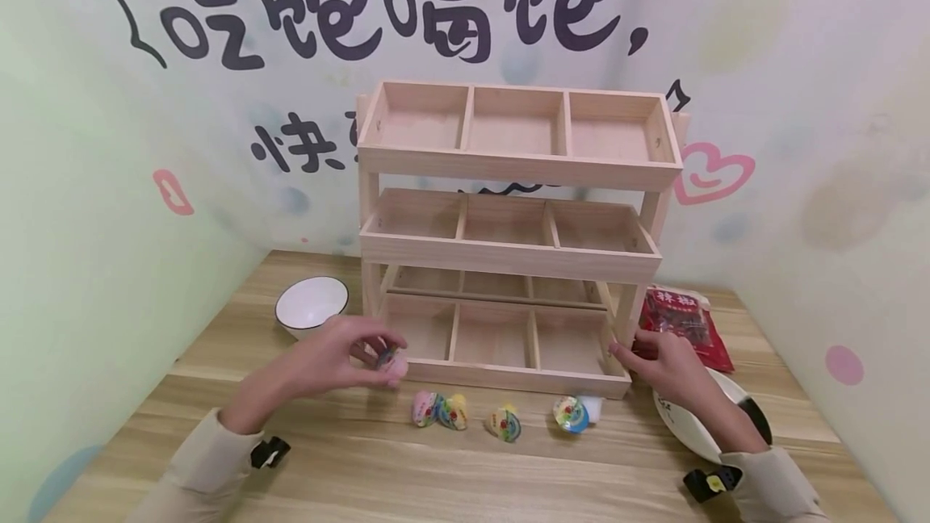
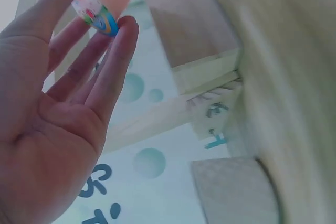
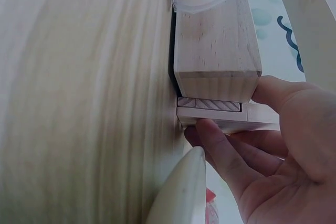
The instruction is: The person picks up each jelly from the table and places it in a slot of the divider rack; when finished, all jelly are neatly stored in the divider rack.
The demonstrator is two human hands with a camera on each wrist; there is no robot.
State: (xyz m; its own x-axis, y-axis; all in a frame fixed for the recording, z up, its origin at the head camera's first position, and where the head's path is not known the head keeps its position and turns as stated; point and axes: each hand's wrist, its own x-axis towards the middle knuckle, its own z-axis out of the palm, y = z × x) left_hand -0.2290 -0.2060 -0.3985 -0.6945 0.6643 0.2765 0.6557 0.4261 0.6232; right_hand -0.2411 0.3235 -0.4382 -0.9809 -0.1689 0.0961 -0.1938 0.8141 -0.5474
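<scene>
My left hand [image 1: 330, 357] pinches a pink jelly cup [image 1: 393, 365] between thumb and fingertips, just off the front left of the wooden rack [image 1: 501, 374]. In the left wrist view that jelly cup [image 2: 102, 4] shows a printed lid with a blue edge. At the rack's lower right corner my right hand [image 1: 672, 366] grips the frame. Its thumb lies against the tray's end and its fingers against the leg [image 3: 226, 121]. Along the rack's front lie several more jelly cups: a pink one [image 1: 425, 408], yellow ones [image 1: 454, 412] [image 1: 503, 424], and one with a blue lid [image 1: 571, 414].
The rack has stacked trays [image 1: 519, 172], each split into three compartments. A white bowl [image 1: 312, 303] stands left of it. On the right are a red packet [image 1: 683, 321] and a white plate [image 1: 683, 422] with a dark patch, under my right forearm. A printed cloth backdrop [image 1: 291, 63] hangs behind.
</scene>
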